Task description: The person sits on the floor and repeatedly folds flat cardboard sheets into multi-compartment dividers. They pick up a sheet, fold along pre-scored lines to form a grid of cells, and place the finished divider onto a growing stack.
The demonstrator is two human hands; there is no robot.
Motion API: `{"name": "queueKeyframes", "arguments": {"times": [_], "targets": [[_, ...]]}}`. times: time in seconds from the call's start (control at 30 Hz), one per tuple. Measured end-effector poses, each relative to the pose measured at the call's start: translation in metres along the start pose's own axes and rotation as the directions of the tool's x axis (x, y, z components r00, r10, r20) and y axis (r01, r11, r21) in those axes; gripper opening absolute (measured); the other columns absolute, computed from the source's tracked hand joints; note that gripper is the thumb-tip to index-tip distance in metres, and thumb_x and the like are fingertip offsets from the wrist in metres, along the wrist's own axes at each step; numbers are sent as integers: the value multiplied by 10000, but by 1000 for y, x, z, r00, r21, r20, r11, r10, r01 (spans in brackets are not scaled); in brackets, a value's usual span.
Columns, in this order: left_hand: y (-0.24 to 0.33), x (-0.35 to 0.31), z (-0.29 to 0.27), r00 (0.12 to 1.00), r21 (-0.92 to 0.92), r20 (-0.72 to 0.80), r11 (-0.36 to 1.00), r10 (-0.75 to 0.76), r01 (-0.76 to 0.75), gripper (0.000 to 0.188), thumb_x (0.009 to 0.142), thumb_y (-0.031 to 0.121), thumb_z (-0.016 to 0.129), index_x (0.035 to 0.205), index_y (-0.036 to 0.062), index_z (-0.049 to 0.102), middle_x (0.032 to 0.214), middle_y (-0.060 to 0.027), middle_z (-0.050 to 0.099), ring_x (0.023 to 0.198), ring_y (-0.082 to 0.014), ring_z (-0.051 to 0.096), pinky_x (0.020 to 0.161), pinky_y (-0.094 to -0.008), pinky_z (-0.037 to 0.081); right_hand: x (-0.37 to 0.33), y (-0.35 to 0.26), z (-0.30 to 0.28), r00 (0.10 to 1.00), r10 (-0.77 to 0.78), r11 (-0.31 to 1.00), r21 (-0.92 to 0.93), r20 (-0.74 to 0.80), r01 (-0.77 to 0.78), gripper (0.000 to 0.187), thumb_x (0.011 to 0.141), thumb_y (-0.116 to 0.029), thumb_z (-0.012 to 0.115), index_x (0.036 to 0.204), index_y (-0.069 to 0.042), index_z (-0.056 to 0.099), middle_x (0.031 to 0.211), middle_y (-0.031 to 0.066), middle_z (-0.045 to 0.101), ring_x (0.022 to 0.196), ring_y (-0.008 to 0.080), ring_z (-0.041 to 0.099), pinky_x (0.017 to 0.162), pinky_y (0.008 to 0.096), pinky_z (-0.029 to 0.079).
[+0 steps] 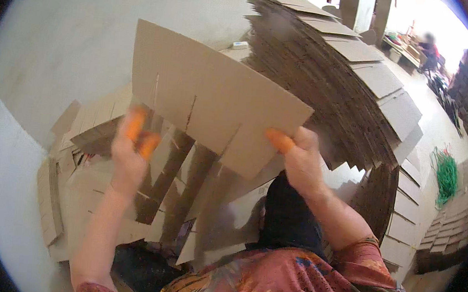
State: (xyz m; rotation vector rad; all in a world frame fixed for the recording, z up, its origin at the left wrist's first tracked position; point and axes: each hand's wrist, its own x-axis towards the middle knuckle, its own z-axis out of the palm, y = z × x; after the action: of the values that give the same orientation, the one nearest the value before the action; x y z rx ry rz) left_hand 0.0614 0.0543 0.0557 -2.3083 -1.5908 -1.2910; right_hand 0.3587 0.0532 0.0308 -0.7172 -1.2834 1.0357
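Observation:
A flat brown cardboard sheet (210, 94) with narrow slits along its lower part is held up, tilted, in front of me. My right hand (303, 160) grips its lower right corner, the orange-covered thumb lying on the near face. Just below the sheet's lower left corner is my left hand (131, 148), slightly blurred. Its orange-covered thumb and finger are apart, with nothing visible between them. Beneath the sheet stand slotted cardboard strips (163, 195), partly hidden by it.
A tall, leaning stack of cardboard sheets (318, 75) rises behind the held sheet. More cardboard pieces (100, 115) lie at left, by the pale wall. At right are a bundle of green straps (444, 175) and another cardboard stack (449, 234). A person (429, 49) sits far off.

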Motion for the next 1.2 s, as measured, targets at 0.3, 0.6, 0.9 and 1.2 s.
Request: {"name": "queueKeyframes", "arguments": {"times": [0.3,0.6,0.9,1.2], "targets": [[-76,35,10,877,-558,98,703,-471,440,368,860,54,621,1212,7,524,869,-28,616,768,-100,580,687,-233,481,-7,-1,5,966,-174,907,-352,191,233,154,845,-23,595,991,17,623,763,103,667,684,93,581,611,275,486],[-114,9,33,692,-178,435,698,-576,694,268,852,136,622,1064,-27,598,865,-48,635,744,-103,570,669,-243,464,-27,50,8,982,46,873,-485,181,48,170,886,-95,566,998,10,639,795,121,679,704,97,566,618,280,473],[-99,-15,27,873,8,265,906,-410,423,484,789,203,702,1185,-32,555,866,-145,648,728,-177,600,690,-308,481,-22,34,4,974,-177,855,-470,138,222,478,779,-9,645,1240,-54,530,953,200,651,838,351,650,703,357,525],[-63,-22,33,851,155,436,956,-292,249,545,769,-1,525,1304,94,484,1042,-208,627,917,-313,616,790,-398,473,-17,43,-15,854,-115,713,-557,507,426,576,782,88,573,1319,-86,460,996,235,621,871,380,632,688,317,502]]}}
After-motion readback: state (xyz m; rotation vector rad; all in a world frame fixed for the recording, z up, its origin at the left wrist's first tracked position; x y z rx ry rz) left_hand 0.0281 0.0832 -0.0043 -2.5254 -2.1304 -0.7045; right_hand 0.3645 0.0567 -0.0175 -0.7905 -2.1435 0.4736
